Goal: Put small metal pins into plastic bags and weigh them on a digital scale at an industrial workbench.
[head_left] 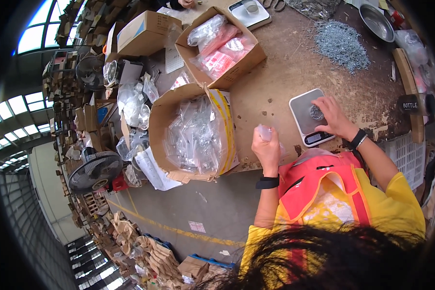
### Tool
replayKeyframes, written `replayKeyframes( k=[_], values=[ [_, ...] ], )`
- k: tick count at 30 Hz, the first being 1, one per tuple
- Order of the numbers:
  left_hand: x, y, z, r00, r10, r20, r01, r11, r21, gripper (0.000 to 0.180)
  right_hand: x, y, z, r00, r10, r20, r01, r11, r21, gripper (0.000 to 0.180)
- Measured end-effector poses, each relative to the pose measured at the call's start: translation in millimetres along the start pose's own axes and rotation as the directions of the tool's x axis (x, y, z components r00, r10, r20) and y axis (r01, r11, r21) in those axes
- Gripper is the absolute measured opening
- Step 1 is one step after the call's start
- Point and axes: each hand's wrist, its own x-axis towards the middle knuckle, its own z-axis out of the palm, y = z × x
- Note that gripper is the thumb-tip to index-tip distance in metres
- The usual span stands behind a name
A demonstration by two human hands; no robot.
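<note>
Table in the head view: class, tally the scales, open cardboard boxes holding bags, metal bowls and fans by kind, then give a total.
Scales: 2
Open boxes of bags: 2
Metal bowls: 1
Fans: 2
Total: 7

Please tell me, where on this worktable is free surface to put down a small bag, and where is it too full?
Bare wood lies between the small scale, the box of pink packets and the pile of metal parts. A narrower strip lies between the left hand and the box of clear bags. The table's far edge is crowded.
</note>
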Motion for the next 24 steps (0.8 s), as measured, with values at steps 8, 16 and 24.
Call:
replayKeyframes(
  k=[8,16,24],
  values=[
    [-6.3,-17.1,8.4,0.984,0.172,-0.055,-0.17,0.985,0.036,0.015,7.3,-19.5,17.9,1.0,0.02,-0.017,-0.015,0.964,0.264,0.067],
    [-16.4,-6.9,19.7,0.898,0.439,0.0,-0.438,0.896,0.068,0.015,24.4,-82.6,-7.5,0.894,0.194,0.404,-0.423,0.66,0.621,0.064],
    [-18.4,2.6,9.7,0.969,0.235,0.073,-0.222,0.964,-0.148,0.011,44.9,-82.2,-16.9,0.968,0.046,0.249,-0.135,0.925,0.356,0.042]
  ],
)
